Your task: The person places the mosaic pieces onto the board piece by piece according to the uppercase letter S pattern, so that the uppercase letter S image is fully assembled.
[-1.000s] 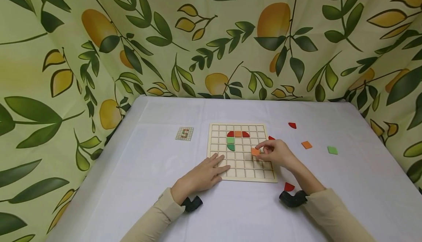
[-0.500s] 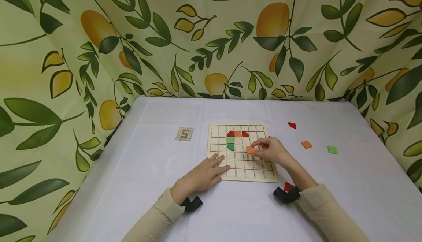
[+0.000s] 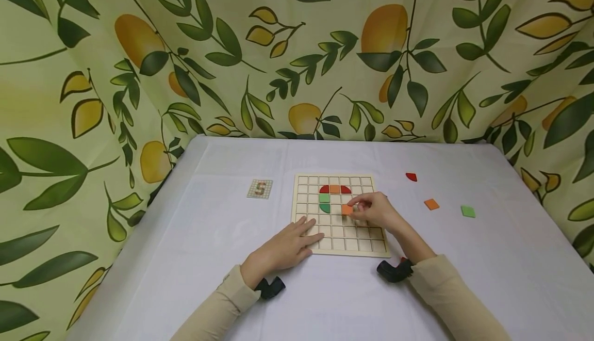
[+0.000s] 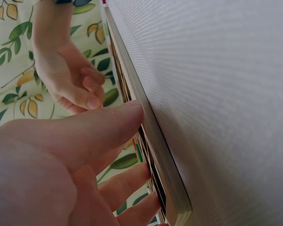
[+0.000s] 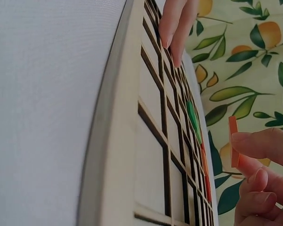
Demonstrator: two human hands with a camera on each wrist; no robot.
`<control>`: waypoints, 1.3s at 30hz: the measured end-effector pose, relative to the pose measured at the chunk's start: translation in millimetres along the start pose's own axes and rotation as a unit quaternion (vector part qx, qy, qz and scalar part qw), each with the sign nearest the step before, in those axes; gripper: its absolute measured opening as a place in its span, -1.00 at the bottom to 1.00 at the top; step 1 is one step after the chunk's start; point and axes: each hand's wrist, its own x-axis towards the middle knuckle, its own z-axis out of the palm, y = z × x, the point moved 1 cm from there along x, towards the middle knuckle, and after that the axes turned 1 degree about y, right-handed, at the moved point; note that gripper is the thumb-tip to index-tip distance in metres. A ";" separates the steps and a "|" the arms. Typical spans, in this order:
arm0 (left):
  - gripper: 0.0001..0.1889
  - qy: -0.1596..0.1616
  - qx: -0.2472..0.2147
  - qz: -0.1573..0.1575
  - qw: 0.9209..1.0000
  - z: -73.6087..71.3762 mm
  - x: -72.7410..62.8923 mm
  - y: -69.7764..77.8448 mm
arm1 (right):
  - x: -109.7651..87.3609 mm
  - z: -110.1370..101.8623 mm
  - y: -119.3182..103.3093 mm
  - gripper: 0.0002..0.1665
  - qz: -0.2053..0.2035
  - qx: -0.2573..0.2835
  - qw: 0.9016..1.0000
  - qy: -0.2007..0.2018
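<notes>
A wooden grid board (image 3: 343,247) lies on the table. Set in its cells are two red quarter-circle pieces (image 3: 345,190), an orange square (image 3: 335,189) between them, a light green square (image 3: 324,197) and a dark green quarter-circle (image 3: 325,208). My right hand (image 3: 377,211) pinches another orange square tile (image 3: 346,209) between thumb and finger. In the right wrist view that tile (image 5: 233,142) is held above the board, apart from it. My left hand (image 3: 286,243) rests on the board's near left corner, fingers spread over the edge and cells.
Left of the board lies a small card (image 3: 260,189) printed with an S-shaped pattern on a grid. To the right are a loose red quarter-circle (image 3: 411,177), an orange square (image 3: 431,204) and a green square (image 3: 468,211). Another red piece is mostly hidden behind the right wrist's black mount (image 3: 394,271).
My right hand has moved left over the board with the orange tile, from the right-hand columns towards the middle. The left hand has stayed in place.
</notes>
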 end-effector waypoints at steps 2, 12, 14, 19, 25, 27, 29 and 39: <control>-0.54 -0.003 -0.001 -0.005 1.000 -0.1 0.1 0.0 | 1.2 1.5 -1.3 -0.67 0.005 0.005 1.000 -0.002; -0.54 0.002 0.002 0.006 1.000 -2.4 -0.6 1.8 | 8.4 7.5 -2.2 -0.70 0.003 0.019 1.000 -0.008; -0.54 0.004 0.003 0.008 1.000 -2.7 -1.0 2.1 | 9.9 9.2 -1.7 -0.70 0.002 0.019 1.000 -0.010; -0.54 0.004 0.008 0.010 1.000 -2.7 -1.0 2.1 | 13.4 13.2 -1.5 -0.71 0.009 0.015 1.000 -0.011; -0.54 0.004 0.011 0.009 1.000 -3.3 -1.2 2.4 | 17.0 14.7 -2.8 -0.71 0.017 0.015 1.000 -0.013; -0.54 0.005 0.011 0.009 1.000 -3.5 -1.2 2.5 | 18.3 14.9 -2.6 -0.71 0.016 0.017 1.000 -0.014; -0.54 0.006 0.012 0.010 1.000 -3.9 -1.3 2.7 | 19.6 15.5 -2.1 -0.70 0.017 0.018 1.000 -0.015; -0.55 0.012 0.012 0.015 1.000 -2.9 -1.4 1.9 | 25.2 18.8 -0.6 -0.71 0.023 0.004 1.000 -0.010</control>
